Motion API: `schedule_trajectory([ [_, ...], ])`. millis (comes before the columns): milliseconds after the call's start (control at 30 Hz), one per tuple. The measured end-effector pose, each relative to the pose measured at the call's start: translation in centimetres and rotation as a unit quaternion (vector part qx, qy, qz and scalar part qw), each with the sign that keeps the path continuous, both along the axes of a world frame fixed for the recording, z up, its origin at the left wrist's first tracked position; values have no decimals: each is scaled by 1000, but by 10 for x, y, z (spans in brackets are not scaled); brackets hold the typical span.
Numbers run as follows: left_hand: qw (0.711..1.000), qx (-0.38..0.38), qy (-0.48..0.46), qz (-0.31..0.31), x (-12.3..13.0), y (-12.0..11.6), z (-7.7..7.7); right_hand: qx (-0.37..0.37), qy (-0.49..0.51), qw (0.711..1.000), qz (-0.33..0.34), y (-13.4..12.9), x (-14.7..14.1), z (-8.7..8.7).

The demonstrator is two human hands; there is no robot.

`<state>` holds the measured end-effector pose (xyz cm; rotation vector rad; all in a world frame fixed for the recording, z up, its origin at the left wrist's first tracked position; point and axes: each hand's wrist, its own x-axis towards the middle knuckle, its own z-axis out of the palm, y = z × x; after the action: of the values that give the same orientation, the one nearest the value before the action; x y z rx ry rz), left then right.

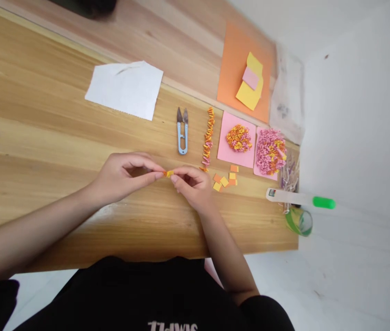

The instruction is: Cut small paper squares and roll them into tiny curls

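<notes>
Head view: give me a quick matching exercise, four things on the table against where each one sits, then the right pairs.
Things:
1. thread snips
2. white paper
3. green-capped tube
4. small folded paper piece

Places:
A. at the table's right edge
B. pinched between left hand and right hand
C. just left of the row of folded pieces
D. far left, alone on the wood

Pairs: 1-C, 2-D, 3-A, 4-B
</notes>
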<state>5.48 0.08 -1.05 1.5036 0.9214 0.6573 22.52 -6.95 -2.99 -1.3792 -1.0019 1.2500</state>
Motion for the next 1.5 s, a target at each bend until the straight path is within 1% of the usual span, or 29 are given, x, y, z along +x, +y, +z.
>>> schedule_trajectory([
  [200,1000,-4,4,1,-1,-1,-1,9,-15,1000,6,-1,1,1],
  [367,1000,4,4,-7,-1,-1,-3,51,-26,998,5,-1,0,1],
  [567,1000,12,-6,0,-1,-1,-5,23,-28,999,7,-2,-2,2],
  [667,1000,14,-3,-2,-1,-1,-6,47,-21,999,7,-2,-2,1],
  [767,1000,14,19,2,0,-1,-5,69,-12,998,3,-2,-3,-1],
  [933,998,9,56,1,2,-2,-3,45,-28,999,-3,-1,-4,-6],
  [1067,998,9,59,19,4,-2,-5,55,-25,998,-5,1,-5,-10],
  [1200,998,8,58,22,5,-3,-6,68,-31,997,9,3,-3,-15],
  [1367,999,1,47,12,5,-5,-4,70,-47,996,20,5,-1,-22],
  [1500,999,12,51,-1,4,-5,-4,68,-42,997,15,4,-1,-21],
])
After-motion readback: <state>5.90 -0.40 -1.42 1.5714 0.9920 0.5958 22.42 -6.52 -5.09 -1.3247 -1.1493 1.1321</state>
